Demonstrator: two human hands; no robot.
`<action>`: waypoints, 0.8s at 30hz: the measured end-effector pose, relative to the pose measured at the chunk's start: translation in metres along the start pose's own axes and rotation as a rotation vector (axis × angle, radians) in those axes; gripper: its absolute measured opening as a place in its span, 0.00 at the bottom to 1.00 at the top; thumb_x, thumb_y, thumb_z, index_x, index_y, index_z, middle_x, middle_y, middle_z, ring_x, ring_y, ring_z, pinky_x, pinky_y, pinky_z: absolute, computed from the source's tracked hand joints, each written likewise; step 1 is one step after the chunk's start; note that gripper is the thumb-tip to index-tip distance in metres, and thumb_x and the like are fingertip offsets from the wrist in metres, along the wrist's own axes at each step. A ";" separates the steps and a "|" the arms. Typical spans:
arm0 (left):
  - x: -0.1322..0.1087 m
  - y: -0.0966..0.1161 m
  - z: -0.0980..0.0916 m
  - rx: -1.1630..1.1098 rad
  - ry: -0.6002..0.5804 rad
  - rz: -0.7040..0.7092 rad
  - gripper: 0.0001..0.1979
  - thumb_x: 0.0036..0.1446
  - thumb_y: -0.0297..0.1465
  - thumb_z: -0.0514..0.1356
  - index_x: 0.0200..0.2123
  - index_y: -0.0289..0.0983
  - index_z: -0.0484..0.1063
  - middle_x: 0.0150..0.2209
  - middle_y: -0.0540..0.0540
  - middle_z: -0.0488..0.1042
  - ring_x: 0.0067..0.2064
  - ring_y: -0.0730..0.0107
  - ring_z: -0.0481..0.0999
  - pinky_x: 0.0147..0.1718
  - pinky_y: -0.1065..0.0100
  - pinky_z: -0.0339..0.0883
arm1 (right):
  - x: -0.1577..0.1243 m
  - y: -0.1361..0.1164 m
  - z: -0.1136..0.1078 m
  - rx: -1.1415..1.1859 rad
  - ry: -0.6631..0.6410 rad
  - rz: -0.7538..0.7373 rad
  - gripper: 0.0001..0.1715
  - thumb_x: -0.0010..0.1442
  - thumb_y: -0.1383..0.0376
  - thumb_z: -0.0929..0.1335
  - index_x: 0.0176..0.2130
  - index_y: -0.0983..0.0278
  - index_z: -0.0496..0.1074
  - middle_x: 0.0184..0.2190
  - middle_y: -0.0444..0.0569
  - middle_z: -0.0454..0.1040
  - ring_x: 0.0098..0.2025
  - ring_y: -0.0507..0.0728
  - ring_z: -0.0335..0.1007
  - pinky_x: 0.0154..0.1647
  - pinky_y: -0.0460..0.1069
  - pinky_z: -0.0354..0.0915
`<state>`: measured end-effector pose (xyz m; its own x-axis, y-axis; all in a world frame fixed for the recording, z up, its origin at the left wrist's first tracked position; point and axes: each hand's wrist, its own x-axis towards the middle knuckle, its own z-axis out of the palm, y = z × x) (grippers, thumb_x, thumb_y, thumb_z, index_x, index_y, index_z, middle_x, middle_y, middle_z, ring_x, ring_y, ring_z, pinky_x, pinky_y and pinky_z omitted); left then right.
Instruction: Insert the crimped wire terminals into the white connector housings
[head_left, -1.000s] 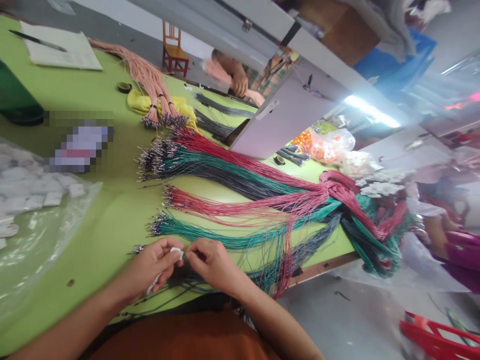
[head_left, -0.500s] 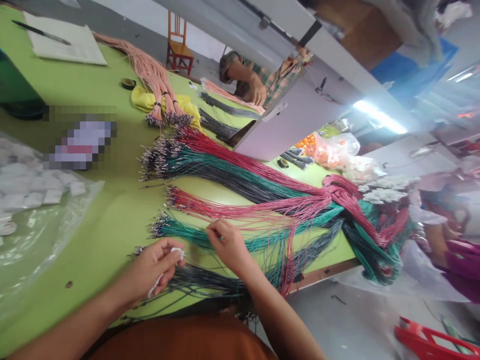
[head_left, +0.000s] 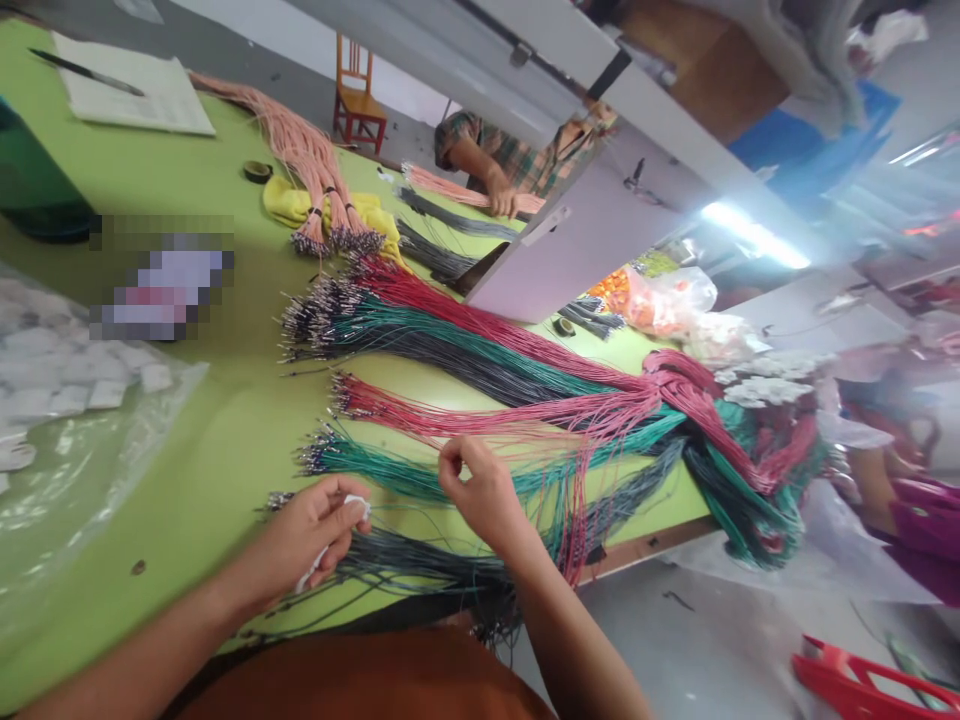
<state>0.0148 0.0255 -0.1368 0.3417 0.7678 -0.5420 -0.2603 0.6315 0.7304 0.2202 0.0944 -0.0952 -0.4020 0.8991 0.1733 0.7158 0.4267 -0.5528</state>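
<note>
Between the thumb and fingers of my left hand (head_left: pixel 311 530) is a small white plastic connector (head_left: pixel 358 505). Another bit of white shows below, under the curled fingers. My right hand (head_left: pixel 480 485) is closed in a pinch above the green wires (head_left: pixel 405 476), to the right of my left hand. What its fingertips hold, if anything, is too fine to make out. Red wires (head_left: pixel 397 402) with metal-tipped ends lie just beyond it. Dark grey wires (head_left: pixel 420 565) run beneath and beside my left hand.
A clear bag of white plastic pieces (head_left: pixel 67 375) lies at left, near a blurred-out phone-like item (head_left: pixel 169 285). Thicker red, green and black bundles (head_left: pixel 480 335) stretch across the table (head_left: pixel 225 430). A co-worker's hand (head_left: pixel 501 192) touches pink wires beyond an upright panel (head_left: pixel 562 240).
My right hand has moved a little to the right, away from my left hand, still pinched. My left hand stays in place with the connector. The co-worker's hand has lowered onto the pink wires.
</note>
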 end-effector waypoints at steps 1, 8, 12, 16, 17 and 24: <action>0.000 0.000 0.000 0.010 -0.007 0.002 0.15 0.54 0.42 0.58 0.40 0.39 0.63 0.29 0.54 0.69 0.14 0.86 0.55 0.08 0.81 0.50 | -0.004 -0.008 0.001 0.078 -0.037 -0.013 0.08 0.55 0.74 0.62 0.28 0.63 0.66 0.24 0.44 0.68 0.28 0.51 0.63 0.31 0.45 0.59; 0.001 0.001 -0.001 -0.001 -0.033 0.020 0.15 0.54 0.41 0.58 0.40 0.39 0.63 0.29 0.54 0.70 0.14 0.87 0.55 0.08 0.81 0.50 | -0.013 -0.031 0.024 0.285 -0.161 0.062 0.06 0.57 0.70 0.64 0.29 0.64 0.69 0.24 0.43 0.67 0.27 0.50 0.63 0.29 0.44 0.59; 0.001 0.003 -0.001 -0.030 -0.017 0.004 0.14 0.54 0.41 0.58 0.39 0.39 0.63 0.29 0.54 0.70 0.13 0.87 0.54 0.08 0.81 0.50 | -0.013 -0.025 0.024 0.283 -0.153 0.035 0.06 0.57 0.71 0.64 0.29 0.64 0.68 0.26 0.45 0.68 0.29 0.51 0.64 0.30 0.44 0.60; 0.000 0.005 -0.001 -0.049 -0.002 -0.001 0.15 0.53 0.42 0.59 0.39 0.39 0.63 0.28 0.54 0.70 0.14 0.86 0.55 0.08 0.81 0.50 | -0.014 -0.027 0.022 0.240 -0.163 -0.055 0.07 0.58 0.72 0.62 0.29 0.64 0.66 0.28 0.46 0.68 0.31 0.51 0.64 0.32 0.45 0.61; 0.000 0.006 0.000 -0.052 -0.004 0.000 0.15 0.53 0.41 0.59 0.39 0.39 0.63 0.28 0.54 0.70 0.14 0.86 0.55 0.08 0.81 0.50 | -0.015 -0.028 0.022 0.224 -0.170 -0.077 0.07 0.58 0.72 0.62 0.29 0.64 0.66 0.28 0.46 0.68 0.32 0.52 0.64 0.33 0.45 0.61; 0.001 0.004 0.000 -0.032 -0.009 0.010 0.15 0.52 0.42 0.60 0.38 0.38 0.64 0.27 0.53 0.70 0.14 0.86 0.54 0.08 0.81 0.50 | -0.016 -0.033 0.024 0.123 -0.177 -0.157 0.07 0.57 0.74 0.63 0.29 0.64 0.65 0.28 0.46 0.68 0.32 0.52 0.64 0.34 0.46 0.60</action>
<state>0.0141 0.0290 -0.1347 0.3473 0.7730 -0.5309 -0.2923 0.6272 0.7219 0.1895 0.0636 -0.0989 -0.6042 0.7869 0.1254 0.5665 0.5349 -0.6268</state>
